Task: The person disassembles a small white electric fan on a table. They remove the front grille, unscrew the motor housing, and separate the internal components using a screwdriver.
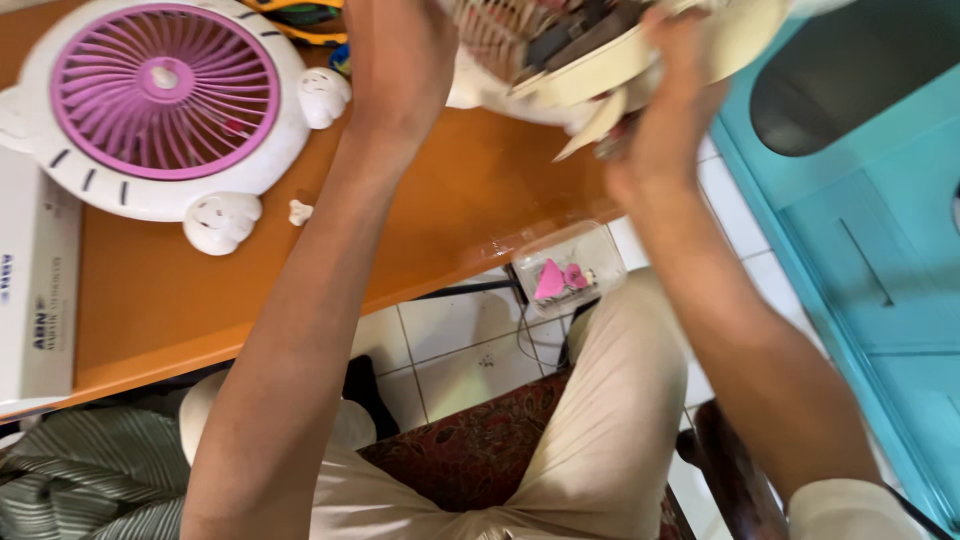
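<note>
Gripping cream fan housing [600, 60] between both | left hand [400, 60] | right hand [670, 110] closed round it

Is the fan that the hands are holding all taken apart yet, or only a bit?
Only a bit. The cream fan is opened enough that dark parts show inside, and small pink pieces sit in the clear box. The left hand and right hand both grip it above the orange table. The white and pink fan lies whole.
</note>
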